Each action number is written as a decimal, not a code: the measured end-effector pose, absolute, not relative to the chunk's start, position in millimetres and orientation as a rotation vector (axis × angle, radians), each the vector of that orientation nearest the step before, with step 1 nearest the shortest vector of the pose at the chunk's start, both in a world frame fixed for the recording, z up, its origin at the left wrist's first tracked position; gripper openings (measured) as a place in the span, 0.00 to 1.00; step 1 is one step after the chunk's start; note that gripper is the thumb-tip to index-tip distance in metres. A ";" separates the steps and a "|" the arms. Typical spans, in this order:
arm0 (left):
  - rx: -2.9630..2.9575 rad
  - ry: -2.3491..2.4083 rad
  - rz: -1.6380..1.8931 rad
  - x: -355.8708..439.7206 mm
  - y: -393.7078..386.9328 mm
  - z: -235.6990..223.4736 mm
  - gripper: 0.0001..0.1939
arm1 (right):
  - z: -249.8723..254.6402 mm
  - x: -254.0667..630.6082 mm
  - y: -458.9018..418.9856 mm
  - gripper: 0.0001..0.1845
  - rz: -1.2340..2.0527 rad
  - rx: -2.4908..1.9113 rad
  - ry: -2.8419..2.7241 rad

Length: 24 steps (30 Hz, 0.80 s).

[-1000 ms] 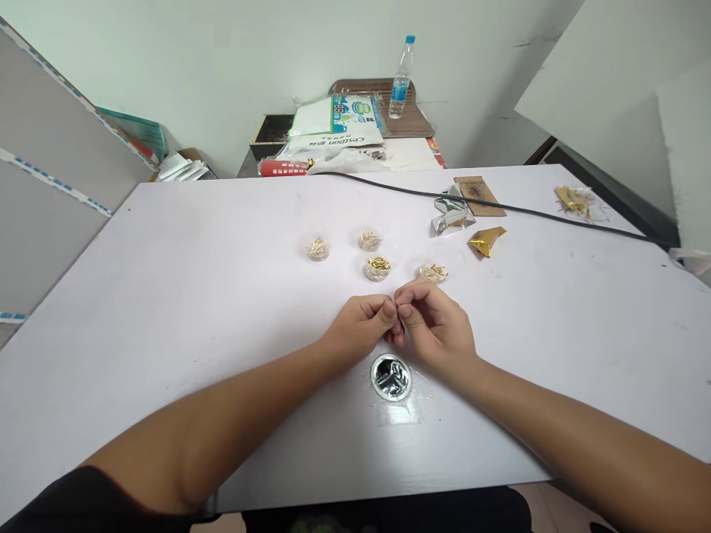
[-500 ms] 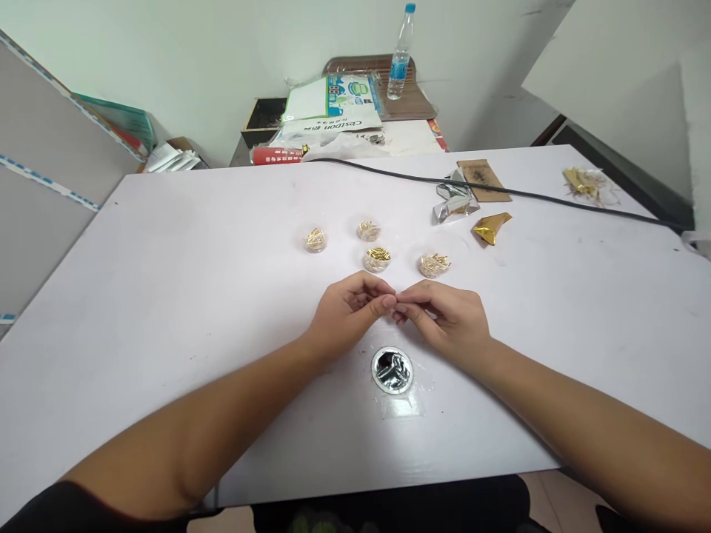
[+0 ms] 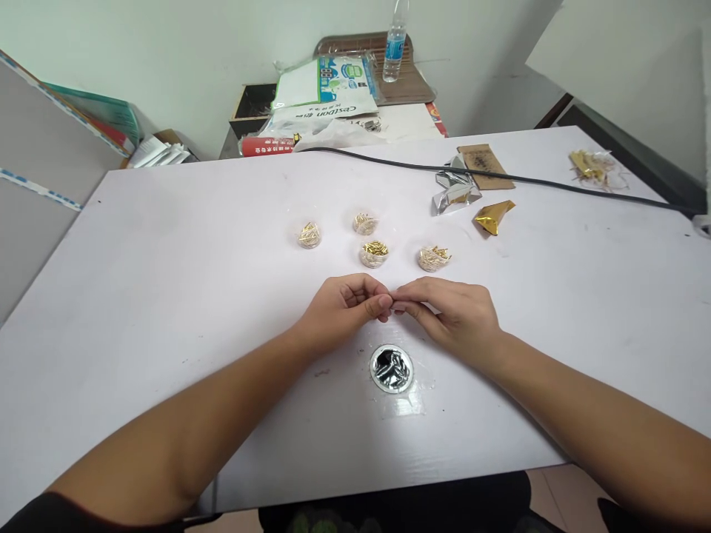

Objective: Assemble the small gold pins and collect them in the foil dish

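My left hand (image 3: 351, 307) and my right hand (image 3: 452, 311) meet fingertip to fingertip above the middle of the white table (image 3: 222, 244). Both are closed in a pinch; whatever sits between the fingertips is too small or too hidden to name. Just beyond them stand small clear cups of thin gold-coloured pins: one cup (image 3: 374, 254) straight ahead, another (image 3: 434, 258) to its right, a third (image 3: 365, 223) behind, and one more (image 3: 309, 235) to the left. Nearer to me than the hands, a round disc with a shiny dark centre (image 3: 392, 369) lies on the table beside clear tape.
A black cable (image 3: 389, 164) crosses the table's far side. Near it lie silver foil packets (image 3: 455, 198), a gold foil packet (image 3: 494, 218), a brown card (image 3: 485, 167) and a clear bag of gold pieces (image 3: 594, 169). Behind the table stands a water bottle (image 3: 394, 50).
The view has shifted slightly. My hands stay joined at the fingertips, with the right hand's fingers a little straighter. The cups and the disc keep their places on the table.
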<state>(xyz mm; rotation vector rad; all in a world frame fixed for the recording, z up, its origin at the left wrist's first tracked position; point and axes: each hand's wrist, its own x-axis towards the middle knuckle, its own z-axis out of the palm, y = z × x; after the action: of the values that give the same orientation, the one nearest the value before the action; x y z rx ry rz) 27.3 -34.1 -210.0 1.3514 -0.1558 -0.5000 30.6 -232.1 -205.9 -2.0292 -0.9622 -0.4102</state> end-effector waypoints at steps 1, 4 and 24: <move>1.346 -0.160 -0.494 27.5 -34.0 -210.4 0.18 | -205.7 30.1 -232.0 0.09 -0.370 -2.023 -0.921; 1.349 -0.157 -0.481 27.4 -34.1 -210.6 0.18 | -207.0 27.9 -232.0 0.07 -0.253 -1.989 -0.781; 1.347 -0.325 -0.466 18.3 -40.4 -207.0 0.18 | -207.8 19.1 -220.1 0.09 0.110 -1.582 -0.586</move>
<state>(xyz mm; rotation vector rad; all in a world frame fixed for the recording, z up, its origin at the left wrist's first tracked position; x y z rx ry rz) 18.3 -40.4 -207.0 1.3466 -0.3251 -0.4660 19.1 -220.1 -207.8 -1.5819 -0.5858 0.1104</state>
